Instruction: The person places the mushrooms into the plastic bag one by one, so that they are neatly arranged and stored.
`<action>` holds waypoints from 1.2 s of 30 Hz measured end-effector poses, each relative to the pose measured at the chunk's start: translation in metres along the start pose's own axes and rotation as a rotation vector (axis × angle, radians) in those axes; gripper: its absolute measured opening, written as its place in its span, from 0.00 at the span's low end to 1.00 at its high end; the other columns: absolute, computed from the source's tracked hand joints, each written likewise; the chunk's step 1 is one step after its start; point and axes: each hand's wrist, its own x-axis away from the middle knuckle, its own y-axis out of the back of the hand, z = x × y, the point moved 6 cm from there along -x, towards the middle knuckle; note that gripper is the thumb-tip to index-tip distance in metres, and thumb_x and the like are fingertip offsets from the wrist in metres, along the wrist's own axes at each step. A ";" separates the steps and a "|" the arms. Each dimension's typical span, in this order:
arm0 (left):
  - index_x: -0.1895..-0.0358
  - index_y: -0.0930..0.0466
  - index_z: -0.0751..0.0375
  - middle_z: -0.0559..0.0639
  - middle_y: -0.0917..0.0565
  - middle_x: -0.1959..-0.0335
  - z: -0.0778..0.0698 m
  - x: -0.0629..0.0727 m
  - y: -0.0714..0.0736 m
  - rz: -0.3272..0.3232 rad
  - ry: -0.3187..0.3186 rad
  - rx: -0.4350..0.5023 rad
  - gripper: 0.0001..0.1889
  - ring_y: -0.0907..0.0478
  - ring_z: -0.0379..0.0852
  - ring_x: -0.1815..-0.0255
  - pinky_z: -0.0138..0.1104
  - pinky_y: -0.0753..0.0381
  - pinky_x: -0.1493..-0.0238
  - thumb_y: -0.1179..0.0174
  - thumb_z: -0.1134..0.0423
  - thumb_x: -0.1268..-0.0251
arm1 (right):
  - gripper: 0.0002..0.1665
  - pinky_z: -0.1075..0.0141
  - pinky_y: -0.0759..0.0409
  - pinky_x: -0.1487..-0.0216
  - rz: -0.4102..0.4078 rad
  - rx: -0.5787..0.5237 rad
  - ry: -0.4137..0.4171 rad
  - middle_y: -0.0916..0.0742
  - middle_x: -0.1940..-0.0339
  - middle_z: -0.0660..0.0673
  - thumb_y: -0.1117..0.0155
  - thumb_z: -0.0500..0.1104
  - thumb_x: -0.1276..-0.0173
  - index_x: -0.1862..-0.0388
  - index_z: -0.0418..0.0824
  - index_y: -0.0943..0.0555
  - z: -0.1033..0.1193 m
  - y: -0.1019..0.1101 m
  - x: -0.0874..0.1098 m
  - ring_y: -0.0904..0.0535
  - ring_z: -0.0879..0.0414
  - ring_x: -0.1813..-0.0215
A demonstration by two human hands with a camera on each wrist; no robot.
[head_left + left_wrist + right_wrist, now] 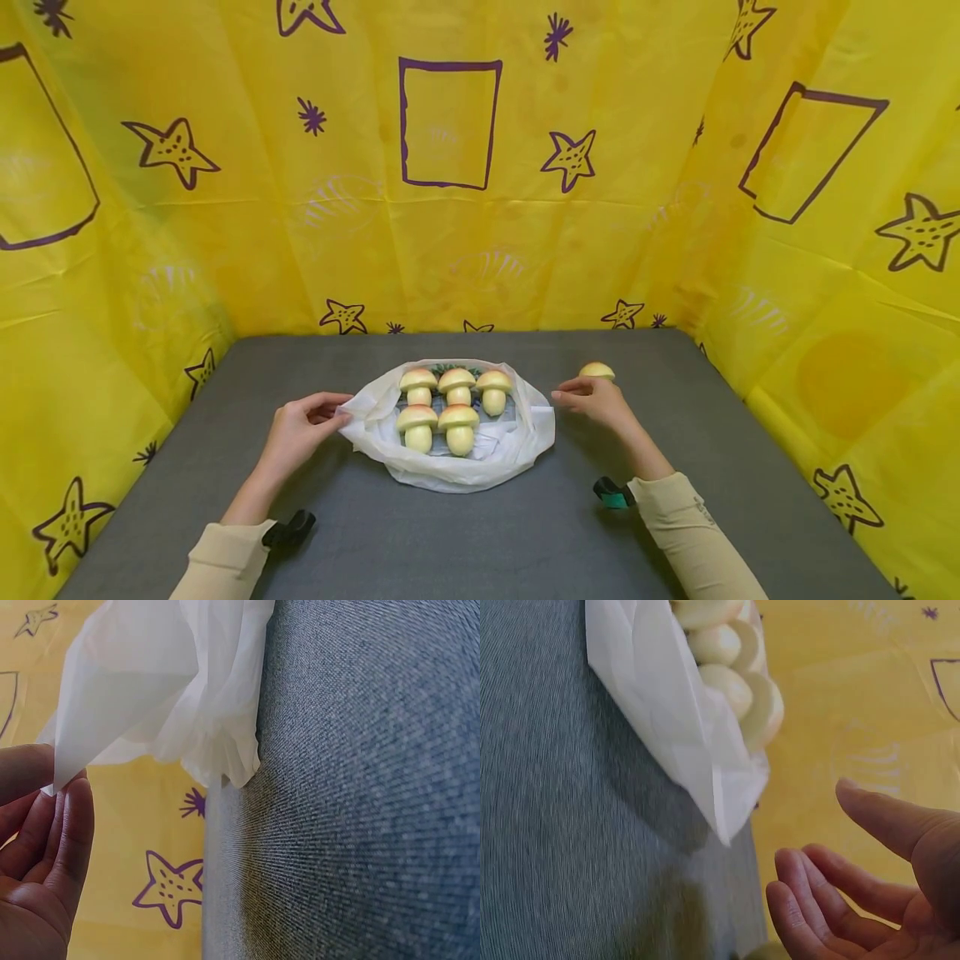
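A thin white bag (450, 473) lies spread on the table, with its rim folded outward. Several model mushrooms (459, 427) with cream stems and orange-tinged caps sit in it in two rows. At the bag's left corner, my left hand (300, 425) pinches the rim between thumb and fingers; the left wrist view shows the sheet (135, 690) held there. My right hand (596, 402) hovers just off the bag's right side, thumb apart from loosely bent fingers, holding nothing. Beyond that hand a single mushroom (597, 369) stands on the table, partly hidden by it.
The dark grey table (450, 542) runs back to a yellow curtain (450, 242) patterned with starfish, which encloses the back and both sides. Green leafy bits (453, 367) show at the bag's far edge. Each wrist wears a black camera strap (288, 530).
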 end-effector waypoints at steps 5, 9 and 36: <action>0.57 0.14 0.54 0.49 0.15 0.67 0.000 0.000 0.000 -0.003 -0.002 0.002 0.13 0.24 0.36 0.72 0.24 0.21 0.70 0.30 0.59 0.47 | 0.24 0.57 0.17 0.57 -0.035 0.023 -0.016 0.13 0.59 0.36 0.32 0.49 0.39 0.52 0.31 0.18 -0.006 0.013 0.001 0.15 0.43 0.58; 0.57 0.14 0.54 0.49 0.15 0.67 0.000 0.000 0.000 -0.004 -0.002 -0.002 0.13 0.24 0.36 0.72 0.24 0.21 0.70 0.30 0.59 0.47 | 0.26 0.55 0.17 0.56 -0.046 0.003 -0.035 0.13 0.58 0.35 0.31 0.50 0.39 0.51 0.31 0.19 -0.011 0.022 0.002 0.15 0.41 0.57; 0.56 0.15 0.55 0.49 0.15 0.66 -0.002 -0.001 0.002 -0.001 0.003 -0.011 0.13 0.24 0.35 0.71 0.24 0.21 0.69 0.30 0.60 0.46 | 0.29 0.56 0.17 0.54 -0.104 0.019 -0.099 0.17 0.50 0.28 0.35 0.48 0.35 0.46 0.25 0.24 -0.048 0.065 0.007 0.17 0.39 0.53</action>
